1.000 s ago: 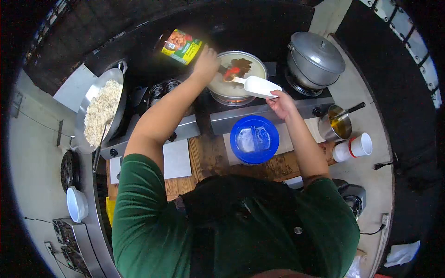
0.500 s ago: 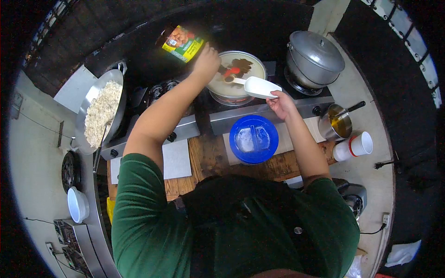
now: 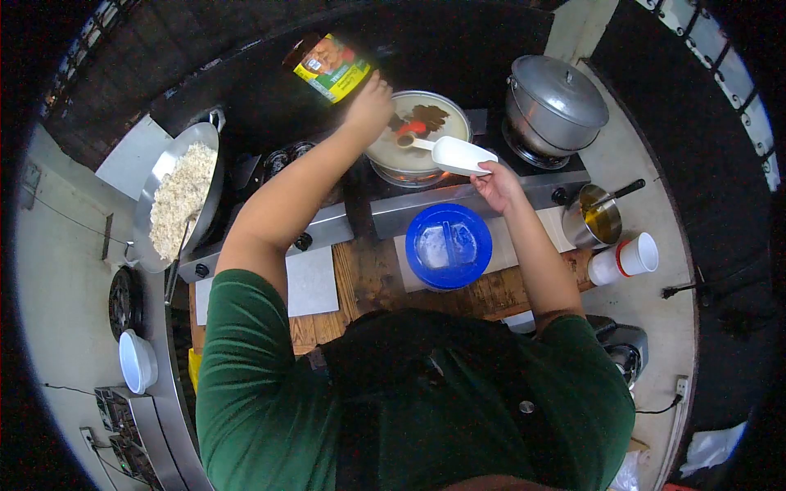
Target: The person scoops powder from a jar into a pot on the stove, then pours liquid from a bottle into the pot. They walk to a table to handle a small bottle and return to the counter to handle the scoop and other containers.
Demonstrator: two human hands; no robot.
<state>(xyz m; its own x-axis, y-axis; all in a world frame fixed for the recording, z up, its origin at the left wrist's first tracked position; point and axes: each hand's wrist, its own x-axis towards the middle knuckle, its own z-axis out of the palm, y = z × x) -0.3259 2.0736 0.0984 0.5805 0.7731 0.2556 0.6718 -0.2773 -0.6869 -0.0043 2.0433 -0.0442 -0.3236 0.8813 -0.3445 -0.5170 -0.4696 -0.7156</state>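
Observation:
My left hand [image 3: 370, 105] grips a labelled jar [image 3: 332, 69], green and yellow with a dark end, tipped on its side at the back left of a wide pot [image 3: 385, 154]. Pale liquid fills that pot, with brown powder [image 3: 429, 117] and a red patch [image 3: 413, 128] on its surface. Over the pot's front right edge, my right hand [image 3: 496, 186] is closed on a white scoop [image 3: 460, 155]. A small round measuring spoon [image 3: 406, 141] extends from the scoop's far end over the liquid; how it is held is hidden.
A blue-lidded tub [image 3: 448, 277] stands on the wooden counter in front. To the right are a lidded pot [image 3: 547, 123], a saucepan [image 3: 583, 231] with yellow liquid and white cups [image 3: 639, 254]. A wok [image 3: 157, 260] with whitish crumbly food sits left.
My left hand and the jar have moved slightly up and to the right. My right hand, scoop and spoon have hardly moved.

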